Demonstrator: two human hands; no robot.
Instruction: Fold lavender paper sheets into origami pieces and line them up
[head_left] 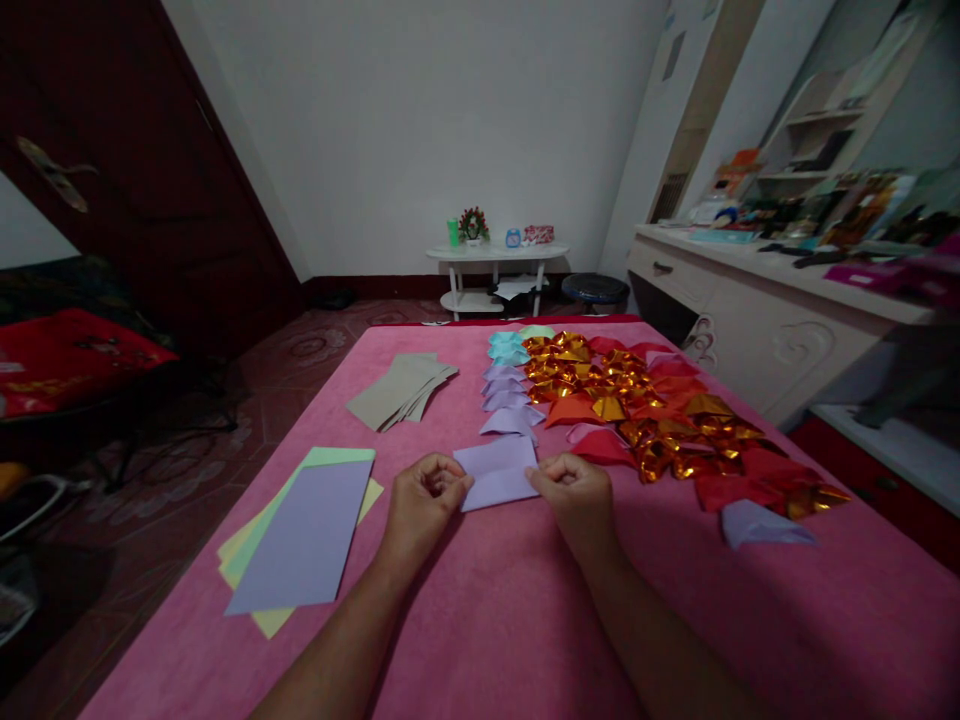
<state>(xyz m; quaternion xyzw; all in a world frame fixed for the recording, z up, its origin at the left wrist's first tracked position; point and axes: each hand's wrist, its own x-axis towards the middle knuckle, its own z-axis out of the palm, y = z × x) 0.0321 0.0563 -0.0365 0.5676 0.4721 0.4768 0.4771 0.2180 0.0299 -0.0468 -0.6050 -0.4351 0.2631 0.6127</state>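
Observation:
A folded lilac paper sheet (496, 472) lies on the pink tablecloth (525, 620) between my hands. My left hand (421, 503) pinches its left edge with curled fingers. My right hand (576, 490) pinches its right edge the same way. Just beyond the sheet runs a column of folded lilac and turquoise paper pieces (508, 385).
A stack of flat lilac, green and yellow sheets (304, 535) lies to the left. Grey-brown sheets (401, 390) are fanned out farther back. Gold foil and red folded pieces (660, 415) spread to the right, with one lilac piece (761, 523) near the edge. A cream dresser (757, 320) stands right.

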